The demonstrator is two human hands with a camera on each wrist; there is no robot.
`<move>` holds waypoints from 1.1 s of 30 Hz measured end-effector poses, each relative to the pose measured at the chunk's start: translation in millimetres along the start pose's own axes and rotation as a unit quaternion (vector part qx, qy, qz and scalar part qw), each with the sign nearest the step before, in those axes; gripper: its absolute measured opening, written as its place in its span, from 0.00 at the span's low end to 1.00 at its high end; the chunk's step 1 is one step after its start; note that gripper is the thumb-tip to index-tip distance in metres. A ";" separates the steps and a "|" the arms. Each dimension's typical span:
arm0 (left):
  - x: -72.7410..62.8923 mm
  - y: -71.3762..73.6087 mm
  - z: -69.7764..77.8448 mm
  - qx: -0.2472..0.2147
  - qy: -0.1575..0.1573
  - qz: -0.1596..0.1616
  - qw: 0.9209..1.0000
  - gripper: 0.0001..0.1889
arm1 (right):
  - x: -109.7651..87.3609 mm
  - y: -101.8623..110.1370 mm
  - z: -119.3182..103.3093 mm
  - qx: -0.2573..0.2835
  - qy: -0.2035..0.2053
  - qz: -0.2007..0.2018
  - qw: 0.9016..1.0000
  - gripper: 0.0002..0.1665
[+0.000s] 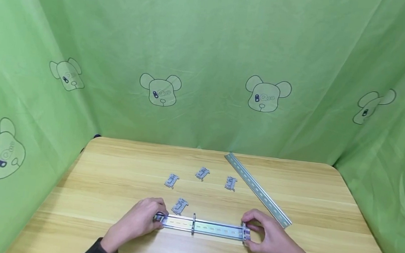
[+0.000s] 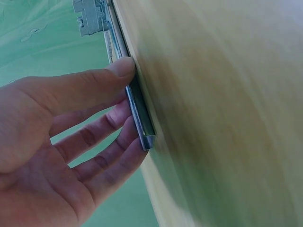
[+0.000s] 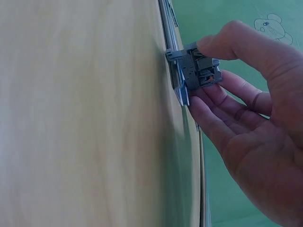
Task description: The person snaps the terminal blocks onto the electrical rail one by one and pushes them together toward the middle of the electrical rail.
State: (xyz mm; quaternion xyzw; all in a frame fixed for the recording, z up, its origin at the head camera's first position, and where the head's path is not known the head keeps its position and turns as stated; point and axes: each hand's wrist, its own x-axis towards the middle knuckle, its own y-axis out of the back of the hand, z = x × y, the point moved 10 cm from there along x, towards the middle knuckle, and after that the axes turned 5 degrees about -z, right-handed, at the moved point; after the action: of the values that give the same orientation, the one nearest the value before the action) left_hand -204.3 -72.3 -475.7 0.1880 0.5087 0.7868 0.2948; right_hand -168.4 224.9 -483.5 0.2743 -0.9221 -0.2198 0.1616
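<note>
A slotted metal DIN rail [image 1: 219, 229] lies across the front of the table. At its left end my left hand [image 1: 142, 217] holds it, thumb on the near edge and fingers on the far side; the rail's end shows past the thumb in the left wrist view. My right hand [image 1: 269, 235] pinches a grey terminal block [image 3: 196, 66] at the rail's right end, thumb on top and fingers behind. Its foot is at the rail's edge, and the rail tip sticks out just past it. Another grey terminal block [image 1: 193, 224] stands upright on the rail, left of its middle.
Several loose grey terminal blocks [image 1: 180, 206] lie flat on the wooden table [image 1: 118, 183] beyond the rail. A second slotted rail [image 1: 258, 189] lies diagonally at the back right, its near end beyond my right hand. Green curtains [image 1: 208, 54] surround the table's back and sides.
</note>
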 end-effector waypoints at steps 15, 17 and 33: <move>-0.4 -3.3 -1.0 -0.004 0.004 0.001 1.000 0.14 | 25.7 -21.3 -8.2 -0.098 -0.026 0.003 0.995 0.32; -0.8 -3.5 -1.3 -0.007 0.005 0.001 1.000 0.14 | 27.7 -24.4 -10.0 -0.098 -0.026 0.005 0.995 0.32; -0.9 -1.5 -0.5 -0.017 0.000 0.003 1.000 0.13 | 55.6 -50.2 -25.0 -0.107 -0.005 0.002 0.994 0.31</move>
State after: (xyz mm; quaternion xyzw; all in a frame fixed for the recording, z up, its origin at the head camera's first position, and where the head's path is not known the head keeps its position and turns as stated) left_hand -203.6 -72.8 -477.3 0.1846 0.4949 0.7959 0.2958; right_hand -180.4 147.2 -477.1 0.2527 -0.8948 -0.3180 0.1856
